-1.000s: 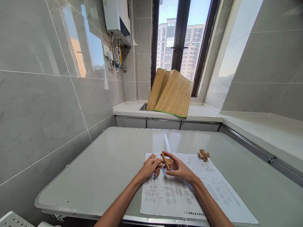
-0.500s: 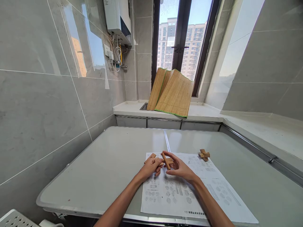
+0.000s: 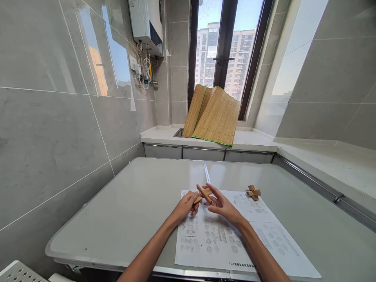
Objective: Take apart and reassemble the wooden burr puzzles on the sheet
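My left hand [image 3: 186, 206] is closed around several small wooden puzzle pieces [image 3: 197, 199], held together just above the printed sheet. One wooden stick [image 3: 203, 192] lies slantwise across the others, its upper end pointing away to the left. Close on the right side, my right hand [image 3: 222, 206] has its thumb and index finger spread apart. Its other fingers are curled near the stick's lower end; whether they touch it I cannot tell. Farther right, an assembled cross-shaped wooden puzzle [image 3: 253, 192] rests at the sheet's far edge.
A large sheet of paper [image 3: 202, 250] with printed diagrams lies on the pale folding table [image 3: 117, 219]. Behind the table runs a white ledge [image 3: 164, 135] with a folded bamboo mat [image 3: 217, 117] leaning by the window. A water heater [image 3: 147, 23] hangs on the left wall.
The wooden stick has tilted, its upper end swinging left and away. My right thumb and index finger have come off it. The pieces in my left hand have turned slightly.
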`<action>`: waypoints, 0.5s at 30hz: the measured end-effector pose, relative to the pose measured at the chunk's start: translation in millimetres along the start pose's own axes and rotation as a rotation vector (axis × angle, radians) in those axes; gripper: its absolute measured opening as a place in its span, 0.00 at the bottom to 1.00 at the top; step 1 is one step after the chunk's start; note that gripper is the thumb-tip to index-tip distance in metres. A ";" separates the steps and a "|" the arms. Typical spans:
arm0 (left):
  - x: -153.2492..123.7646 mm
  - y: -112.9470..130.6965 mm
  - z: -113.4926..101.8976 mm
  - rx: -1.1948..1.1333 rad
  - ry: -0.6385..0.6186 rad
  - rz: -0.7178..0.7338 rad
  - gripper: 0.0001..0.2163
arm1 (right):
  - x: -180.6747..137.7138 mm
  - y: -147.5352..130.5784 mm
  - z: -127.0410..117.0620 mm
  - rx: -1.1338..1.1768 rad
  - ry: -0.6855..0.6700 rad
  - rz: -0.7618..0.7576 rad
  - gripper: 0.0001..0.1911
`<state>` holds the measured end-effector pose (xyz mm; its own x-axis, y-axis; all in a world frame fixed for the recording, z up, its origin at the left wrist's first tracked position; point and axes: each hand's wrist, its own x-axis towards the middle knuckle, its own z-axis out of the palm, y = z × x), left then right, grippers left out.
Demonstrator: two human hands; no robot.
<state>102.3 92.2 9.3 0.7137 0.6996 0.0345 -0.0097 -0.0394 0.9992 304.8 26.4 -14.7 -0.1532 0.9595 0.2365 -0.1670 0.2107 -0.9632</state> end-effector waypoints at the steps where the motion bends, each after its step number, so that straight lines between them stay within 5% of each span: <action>1: 0.9 -1.7 -0.7 -0.021 0.022 0.003 0.23 | 0.8 2.1 -1.1 -0.010 0.045 0.000 0.42; 7: 5.7 -8.9 -5.6 -0.093 0.144 0.014 0.23 | 6.0 10.3 -4.1 -0.138 0.285 -0.034 0.28; 15: 8.1 -8.3 -15.8 -0.215 0.403 0.088 0.23 | 16.4 28.2 5.7 -0.540 0.350 -0.048 0.18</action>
<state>97.1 109.5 1.6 0.3746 0.9235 0.0828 -0.2338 0.0076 0.9723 292.1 47.0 -37.3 0.1841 0.9316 0.3133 0.3620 0.2321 -0.9028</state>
